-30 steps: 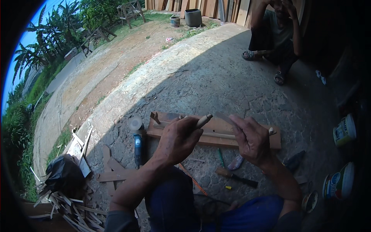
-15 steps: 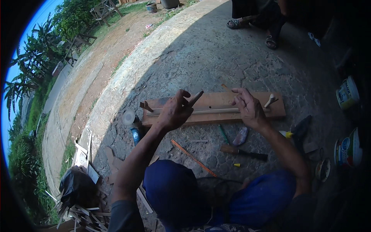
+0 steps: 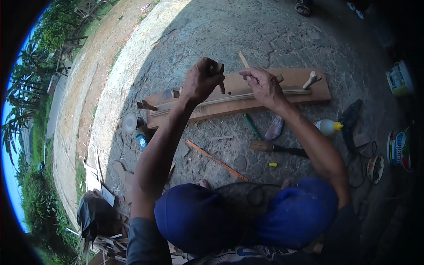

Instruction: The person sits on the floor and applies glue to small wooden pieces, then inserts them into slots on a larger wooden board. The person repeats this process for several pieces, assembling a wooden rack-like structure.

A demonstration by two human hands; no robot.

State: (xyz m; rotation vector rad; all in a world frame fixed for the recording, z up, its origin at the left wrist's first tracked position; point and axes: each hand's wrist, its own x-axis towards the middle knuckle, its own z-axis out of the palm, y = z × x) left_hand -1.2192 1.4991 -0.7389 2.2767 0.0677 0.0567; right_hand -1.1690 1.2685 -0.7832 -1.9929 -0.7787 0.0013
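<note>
My left hand [image 3: 198, 84] is raised above a long wooden board [image 3: 203, 115], its fingers closed round a short dark-tipped stick [image 3: 221, 70]. To its right, my right hand [image 3: 263, 88] hovers over the board with thumb and fingers pinched. A thin pale wooden strip [image 3: 242, 59] extends from those fingertips, seemingly held there. Along the board runs a long narrow strip of wood [image 3: 212, 101]. Upright pegs stand at its ends, one left peg [image 3: 146, 106] and one right peg [image 3: 310, 80]. A small dark hole [image 3: 229, 92] shows between my hands.
Near the board's close side lie a green stick [image 3: 252, 126], a wood-handled tool [image 3: 261, 145], an orange saw blade [image 3: 216, 160] and a yellow-capped bottle [image 3: 327, 126]. Tubs [image 3: 399, 150] stand right. Wood scraps [image 3: 110, 245] are heaped left. A sandalled foot [image 3: 303, 8] shows at the top.
The view has shifted, and most of the standing person has left it. My left hand has turned, so its stick no longer points up and right. My right fingers have drawn into a pinch.
</note>
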